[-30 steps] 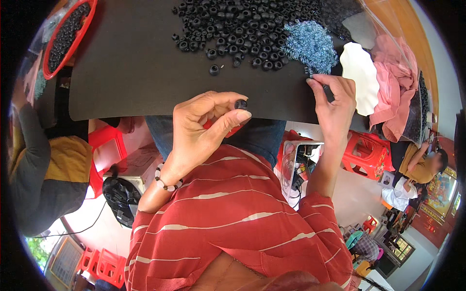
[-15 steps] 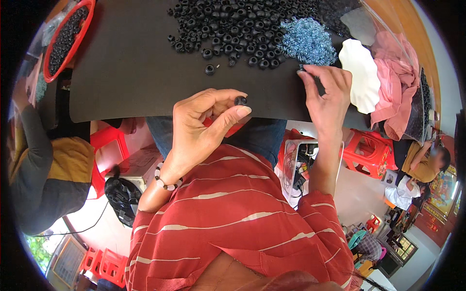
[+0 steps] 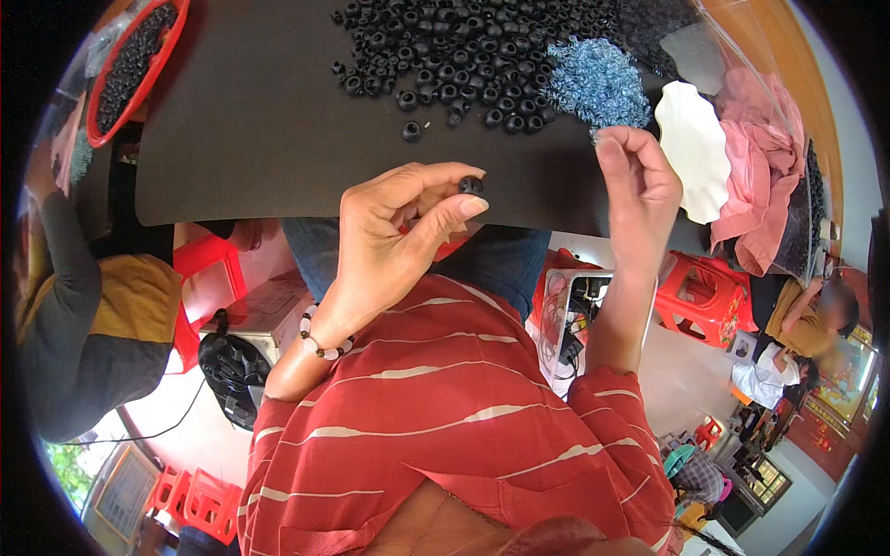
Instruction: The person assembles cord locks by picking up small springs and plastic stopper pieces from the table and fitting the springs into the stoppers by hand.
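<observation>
In the head view, the top edge crops the black bead pile (image 3: 454, 69) at twelve o'clock. At two, the right hand (image 3: 649, 202) reaches the blue pieces (image 3: 601, 83); whether its fingertips are closed on one cannot be told. The left hand (image 3: 385, 222) pinches a round, dark, slightly shiny bead (image 3: 470, 186), partly thumb-covered, near twelve.

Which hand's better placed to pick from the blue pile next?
Likely the right hand: its thumb and forefinger are at the near edge of the blue pile, though whether they pinch a piece is unclear. The left hand is farther away and holds a black bead.
</observation>
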### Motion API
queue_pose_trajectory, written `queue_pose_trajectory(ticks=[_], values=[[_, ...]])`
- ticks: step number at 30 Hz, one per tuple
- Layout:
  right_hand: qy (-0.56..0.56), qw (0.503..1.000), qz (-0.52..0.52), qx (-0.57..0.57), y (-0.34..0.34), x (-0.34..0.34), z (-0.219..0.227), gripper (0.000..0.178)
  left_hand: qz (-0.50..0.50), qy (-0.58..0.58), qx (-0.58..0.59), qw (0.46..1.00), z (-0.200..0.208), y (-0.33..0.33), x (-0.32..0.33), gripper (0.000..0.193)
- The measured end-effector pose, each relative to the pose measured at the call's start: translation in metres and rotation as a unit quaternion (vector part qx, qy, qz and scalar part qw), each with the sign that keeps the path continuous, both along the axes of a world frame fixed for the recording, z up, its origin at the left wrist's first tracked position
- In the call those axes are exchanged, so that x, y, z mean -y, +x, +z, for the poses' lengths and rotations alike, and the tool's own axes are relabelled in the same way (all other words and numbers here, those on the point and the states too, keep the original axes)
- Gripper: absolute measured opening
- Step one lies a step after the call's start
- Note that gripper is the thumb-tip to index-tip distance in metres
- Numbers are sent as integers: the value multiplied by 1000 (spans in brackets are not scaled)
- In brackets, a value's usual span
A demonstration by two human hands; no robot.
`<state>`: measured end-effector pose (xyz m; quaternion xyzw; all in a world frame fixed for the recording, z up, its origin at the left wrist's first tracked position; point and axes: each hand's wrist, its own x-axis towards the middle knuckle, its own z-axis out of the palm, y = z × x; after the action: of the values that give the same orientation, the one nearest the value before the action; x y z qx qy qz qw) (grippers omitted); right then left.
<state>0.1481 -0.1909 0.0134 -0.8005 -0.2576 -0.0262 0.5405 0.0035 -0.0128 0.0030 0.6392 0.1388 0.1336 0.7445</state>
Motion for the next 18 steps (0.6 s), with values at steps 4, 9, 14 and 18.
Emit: queue_pose_trajectory(ticks=[4,9,14,18], values=[[227,912,141,-312,-10,1,8,20,-2,4,32,999,-3,5,3,19],[231,838,243,-431,-21,-11,6,20,-12,115,62,991,2,8,2,23],[200,835,243,-452,-27,-21,3,22,34,234,155,959,-1,12,1,24],[177,845,238,-446,-30,-24,6,20,44,265,171,948,-3,11,-1,25]])
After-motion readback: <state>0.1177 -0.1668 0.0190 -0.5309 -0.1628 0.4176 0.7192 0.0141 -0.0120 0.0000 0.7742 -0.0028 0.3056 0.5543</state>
